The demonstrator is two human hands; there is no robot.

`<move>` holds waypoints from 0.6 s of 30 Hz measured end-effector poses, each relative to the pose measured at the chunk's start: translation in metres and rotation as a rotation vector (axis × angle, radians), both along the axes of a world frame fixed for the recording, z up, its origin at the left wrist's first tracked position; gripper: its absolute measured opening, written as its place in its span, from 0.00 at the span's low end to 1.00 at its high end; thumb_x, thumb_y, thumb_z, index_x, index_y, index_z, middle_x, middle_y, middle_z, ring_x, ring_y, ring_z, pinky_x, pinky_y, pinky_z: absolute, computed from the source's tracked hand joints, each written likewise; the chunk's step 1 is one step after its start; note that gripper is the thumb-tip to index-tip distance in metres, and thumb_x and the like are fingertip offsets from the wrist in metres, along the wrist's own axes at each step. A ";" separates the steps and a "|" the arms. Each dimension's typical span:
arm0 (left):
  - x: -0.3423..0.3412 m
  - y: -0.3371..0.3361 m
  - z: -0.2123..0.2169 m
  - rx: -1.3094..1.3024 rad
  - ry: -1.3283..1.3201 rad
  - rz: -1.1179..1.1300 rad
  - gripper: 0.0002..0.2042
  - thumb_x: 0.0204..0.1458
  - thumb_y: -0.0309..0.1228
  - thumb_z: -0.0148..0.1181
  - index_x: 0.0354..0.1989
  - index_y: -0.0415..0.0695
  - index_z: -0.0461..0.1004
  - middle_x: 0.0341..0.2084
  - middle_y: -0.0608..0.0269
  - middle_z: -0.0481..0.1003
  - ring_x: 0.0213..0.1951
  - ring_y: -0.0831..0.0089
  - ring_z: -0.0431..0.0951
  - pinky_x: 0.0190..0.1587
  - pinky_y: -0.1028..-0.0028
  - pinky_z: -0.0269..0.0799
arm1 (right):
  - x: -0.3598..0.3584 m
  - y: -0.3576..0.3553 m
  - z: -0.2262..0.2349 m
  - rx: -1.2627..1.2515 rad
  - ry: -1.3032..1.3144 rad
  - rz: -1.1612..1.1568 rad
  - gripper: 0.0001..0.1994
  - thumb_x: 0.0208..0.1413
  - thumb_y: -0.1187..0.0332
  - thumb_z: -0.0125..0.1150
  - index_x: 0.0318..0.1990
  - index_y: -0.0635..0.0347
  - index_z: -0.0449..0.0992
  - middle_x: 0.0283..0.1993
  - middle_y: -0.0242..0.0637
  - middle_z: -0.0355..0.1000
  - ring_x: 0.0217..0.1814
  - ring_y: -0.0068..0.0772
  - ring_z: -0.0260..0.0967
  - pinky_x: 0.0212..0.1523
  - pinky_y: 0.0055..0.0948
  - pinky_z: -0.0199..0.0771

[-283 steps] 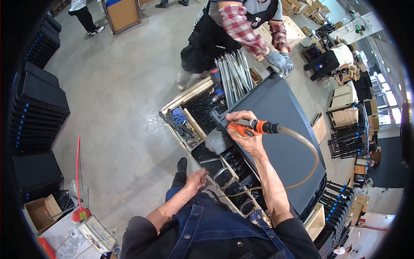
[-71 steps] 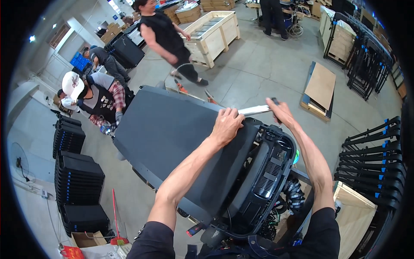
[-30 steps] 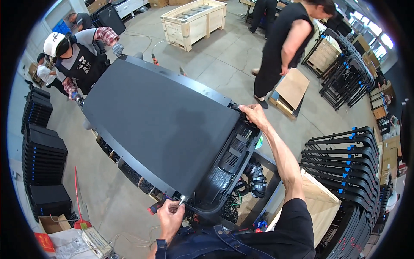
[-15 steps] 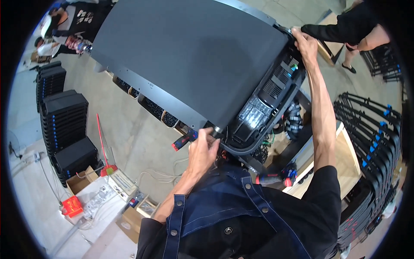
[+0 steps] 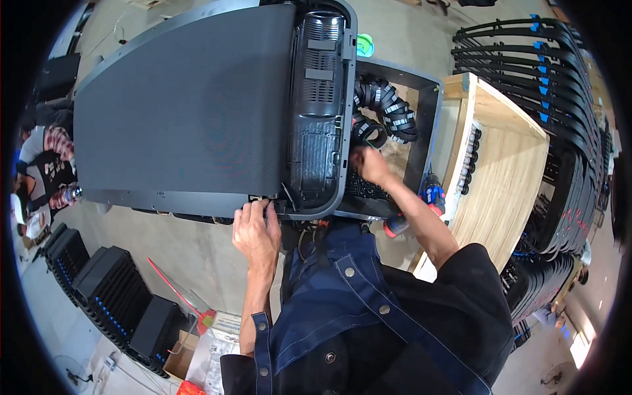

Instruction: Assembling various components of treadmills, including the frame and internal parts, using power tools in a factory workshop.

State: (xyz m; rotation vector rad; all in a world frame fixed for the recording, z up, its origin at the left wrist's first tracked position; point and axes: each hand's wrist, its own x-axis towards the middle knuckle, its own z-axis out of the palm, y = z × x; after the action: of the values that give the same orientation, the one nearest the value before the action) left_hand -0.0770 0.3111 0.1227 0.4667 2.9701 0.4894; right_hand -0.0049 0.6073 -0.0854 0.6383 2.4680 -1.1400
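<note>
While left hand grips the grey panel edge, right hand grip state unclear.

Wooden crate at right, black panel stacks lower left, blue drill nearby.

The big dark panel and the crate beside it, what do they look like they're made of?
The big dark panel looks like matt grey sheet metal or plastic; its even, dull face leaves that open. Its ribbed black end section looks like moulded plastic, with slotted vents. The crate is pale bare wood, grain showing. The left hand grips the panel's edge.
</note>
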 end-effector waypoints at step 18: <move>-0.016 -0.085 0.015 0.401 -0.104 -0.302 0.11 0.50 0.18 0.66 0.43 0.39 0.80 0.36 0.55 0.81 0.38 0.57 0.79 0.43 0.65 0.74 | 0.050 -0.028 0.057 -0.716 0.363 -1.044 0.10 0.71 0.62 0.54 0.51 0.54 0.65 0.29 0.37 0.74 0.23 0.29 0.76 0.22 0.26 0.77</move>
State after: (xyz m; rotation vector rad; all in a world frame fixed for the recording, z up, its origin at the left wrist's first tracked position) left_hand -0.0934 0.2261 0.1377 0.8761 2.6312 1.0379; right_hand 0.0449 0.5791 -0.0280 1.6278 1.6294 -2.5032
